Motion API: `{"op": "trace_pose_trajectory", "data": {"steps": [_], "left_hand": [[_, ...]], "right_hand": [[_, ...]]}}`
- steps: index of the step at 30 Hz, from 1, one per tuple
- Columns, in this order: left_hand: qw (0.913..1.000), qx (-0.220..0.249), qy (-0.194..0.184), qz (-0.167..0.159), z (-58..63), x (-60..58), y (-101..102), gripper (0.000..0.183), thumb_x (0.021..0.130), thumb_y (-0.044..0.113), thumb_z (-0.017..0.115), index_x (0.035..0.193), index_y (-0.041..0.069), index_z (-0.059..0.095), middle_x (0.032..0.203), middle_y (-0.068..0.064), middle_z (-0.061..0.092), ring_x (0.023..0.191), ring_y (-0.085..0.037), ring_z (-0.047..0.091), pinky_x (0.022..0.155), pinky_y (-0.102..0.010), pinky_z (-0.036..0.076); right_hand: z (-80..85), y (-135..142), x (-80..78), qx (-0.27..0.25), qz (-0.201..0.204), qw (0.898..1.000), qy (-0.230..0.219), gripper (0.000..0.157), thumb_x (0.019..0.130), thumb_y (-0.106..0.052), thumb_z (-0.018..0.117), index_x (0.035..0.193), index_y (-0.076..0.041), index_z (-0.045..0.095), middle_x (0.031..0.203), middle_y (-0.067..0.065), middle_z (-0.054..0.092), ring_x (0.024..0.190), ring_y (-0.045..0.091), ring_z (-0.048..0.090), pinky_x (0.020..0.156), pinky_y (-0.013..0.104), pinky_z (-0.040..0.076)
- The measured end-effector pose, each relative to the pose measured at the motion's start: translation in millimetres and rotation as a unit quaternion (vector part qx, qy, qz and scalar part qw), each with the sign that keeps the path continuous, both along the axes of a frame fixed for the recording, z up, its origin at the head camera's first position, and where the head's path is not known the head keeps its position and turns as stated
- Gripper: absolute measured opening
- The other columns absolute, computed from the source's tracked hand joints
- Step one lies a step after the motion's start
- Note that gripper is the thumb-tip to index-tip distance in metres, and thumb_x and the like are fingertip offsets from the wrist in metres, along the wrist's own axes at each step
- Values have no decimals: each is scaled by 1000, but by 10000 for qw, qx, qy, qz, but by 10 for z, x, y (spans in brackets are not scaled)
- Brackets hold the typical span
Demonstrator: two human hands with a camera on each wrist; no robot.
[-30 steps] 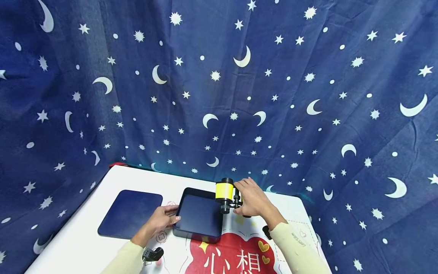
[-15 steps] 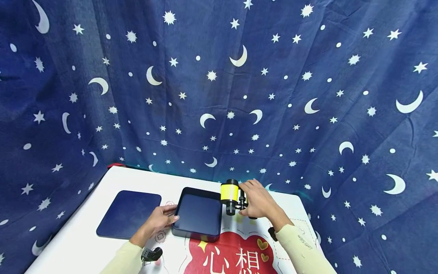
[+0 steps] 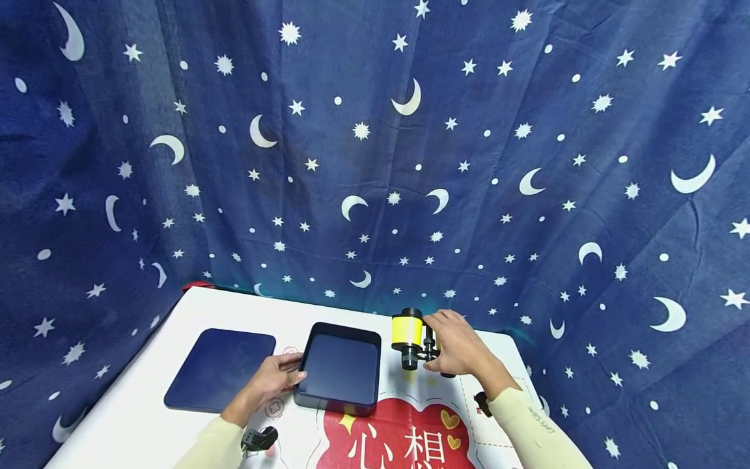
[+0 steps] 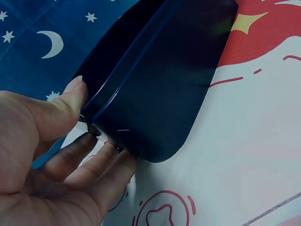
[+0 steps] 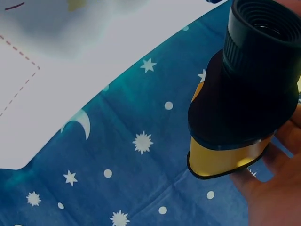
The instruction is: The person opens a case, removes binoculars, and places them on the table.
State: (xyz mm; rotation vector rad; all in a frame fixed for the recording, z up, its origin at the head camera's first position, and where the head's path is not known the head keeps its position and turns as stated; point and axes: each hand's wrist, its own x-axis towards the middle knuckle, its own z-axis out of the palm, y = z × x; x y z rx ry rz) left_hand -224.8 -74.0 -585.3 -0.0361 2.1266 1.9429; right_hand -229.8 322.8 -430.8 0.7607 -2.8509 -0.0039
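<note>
My right hand (image 3: 463, 345) grips a pair of yellow and black binoculars (image 3: 407, 331) to the right of the box. In the right wrist view an eyepiece of the binoculars (image 5: 263, 52) points toward the camera, and fingers curl round the yellow barrel. My left hand (image 3: 271, 379) holds the left wall of a dark blue open box (image 3: 336, 405). The left wrist view shows the thumb over the rim of the box (image 4: 155, 103) and the other fingers against its outer side. Nothing lies inside the box.
A flat dark blue lid (image 3: 219, 370) lies on the white table (image 3: 246, 305) left of the box. A red printed patch with white characters (image 3: 398, 436) is in front. A blue star-and-moon curtain (image 3: 375, 163) hangs behind the table.
My right hand has moved to the right with the binoculars, from beside the box's right rim to a short way off it. The left hand and box stay put.
</note>
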Motion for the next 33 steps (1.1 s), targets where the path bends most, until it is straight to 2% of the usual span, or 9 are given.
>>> {"op": "trace_pose_trajectory", "data": {"steps": [5,11,17,23,33], "left_hand": [[10000,27,-6,-46,4,-7,9,56,95,-2,71,146,-12,50,148,-35,53,126,-44,66,95,-49,61],[10000,-27,8,-65,0,-8,5,58,95,-1,72,147,-11,50,149,-34,53,128,-43,65,96,-48,61],[10000,-9,-8,-57,-5,-13,-4,58,94,0,72,147,-11,49,149,-34,52,129,-43,64,96,-47,61],[9999,-8,-54,-113,-9,-20,-12,59,95,0,72,148,-11,49,149,-34,52,131,-43,62,96,-46,61],[9994,159,-66,-289,-39,-27,-14,61,97,1,70,150,-12,45,152,-35,49,135,-45,59,100,-48,59]], "right_hand": [[9,96,28,30,-113,9999,22,93,60,-47,95,135,-3,63,126,10,70,129,35,59,114,57,44],[-22,161,38,23,-53,9998,204,94,57,-47,97,133,-3,64,123,9,71,126,34,60,112,56,45],[-76,173,44,5,-47,9999,119,92,56,-45,97,132,-4,64,123,8,71,125,33,60,112,57,45],[-175,174,64,-59,58,9999,139,94,54,-43,98,131,-3,64,120,9,71,123,33,61,111,56,45],[-371,195,76,41,-101,9999,-102,88,56,-46,96,129,-9,65,119,3,71,125,29,60,115,53,44]]}}
